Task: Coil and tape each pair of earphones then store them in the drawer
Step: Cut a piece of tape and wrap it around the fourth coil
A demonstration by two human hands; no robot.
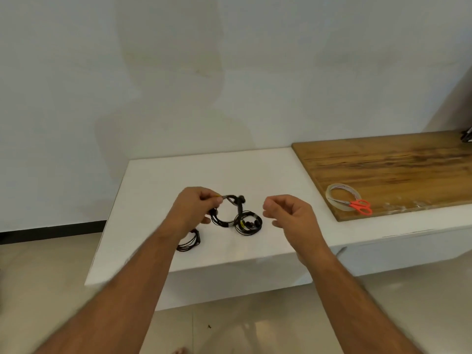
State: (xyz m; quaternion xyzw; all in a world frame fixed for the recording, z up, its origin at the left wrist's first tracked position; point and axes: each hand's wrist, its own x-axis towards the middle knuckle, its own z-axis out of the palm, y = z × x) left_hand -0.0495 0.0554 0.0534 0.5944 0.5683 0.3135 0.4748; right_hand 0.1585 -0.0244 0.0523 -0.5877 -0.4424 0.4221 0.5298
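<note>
My left hand (194, 206) pinches a coiled pair of black earphones (226, 212) at its top and holds it just above the white table (158, 175). A second black coil (249, 223) lies on the table to the right, touching the held one. A third coil (190, 241) lies lower left, partly hidden by my left wrist. My right hand (288, 213) hovers right of the coils, fingers loosely curled, holding nothing. A roll of clear tape (342, 196) and orange-handled scissors (358, 205) lie on a wooden board (396, 169) to the right.
The white table stands against a white wall, its left and front edges dropping to a tiled floor. The wooden board covers its right part. A dark object (467, 135) shows at the far right edge.
</note>
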